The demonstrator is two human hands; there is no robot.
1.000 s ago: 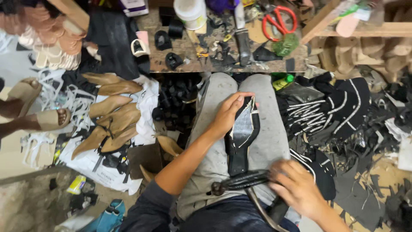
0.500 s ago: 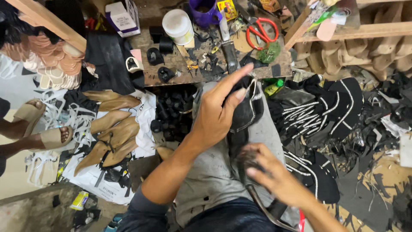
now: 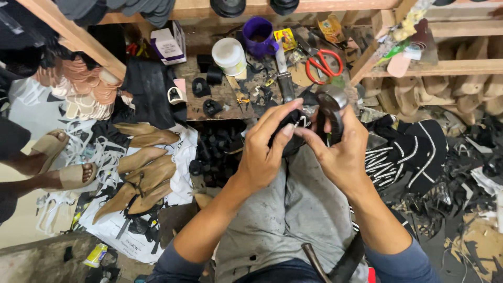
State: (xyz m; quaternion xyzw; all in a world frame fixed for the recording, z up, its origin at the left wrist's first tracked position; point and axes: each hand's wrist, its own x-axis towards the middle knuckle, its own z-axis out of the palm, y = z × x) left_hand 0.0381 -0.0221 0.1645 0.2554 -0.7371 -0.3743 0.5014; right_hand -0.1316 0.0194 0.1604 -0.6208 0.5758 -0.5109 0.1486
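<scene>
Both hands raised over the lap, meeting above the grey trousers (image 3: pixel 293 215). Left hand (image 3: pixel 264 152) wrapped around a black shoe piece (image 3: pixel 293 137), fingers curled over its top, thumb pressed on the near side. Right hand (image 3: pixel 340 152) clamped on the same piece from the other side, fingers closed around a dark rounded heel part (image 3: pixel 331 107) with a shiny edge. Piece held in the air between the two hands, just in front of the low wooden bench (image 3: pixel 209 107), mostly covered by fingers; exact shape cannot be told.

On the bench: white tub (image 3: pixel 229 55), purple mug (image 3: pixel 259 36), red-handled scissors (image 3: pixel 325 65), knife (image 3: pixel 285 78) lying lengthwise, small black scraps scattered around. White box (image 3: pixel 168 44) at the bench's far left.

Left of the lap: row of tan soles (image 3: pixel 144 167) laid on white paper, pile of black heel blocks (image 3: pixel 220 152) just beside them. Further left, another person's feet in tan sandals (image 3: pixel 60 162).

Right of the lap: black straps with white lines (image 3: pixel 414 149) in a heap, black offcuts spread over the floor. Wooden lasts (image 3: pixel 471 89) stacked on the shelf at right. Dark strap (image 3: pixel 335 262) lying across the lap near the bottom edge.
</scene>
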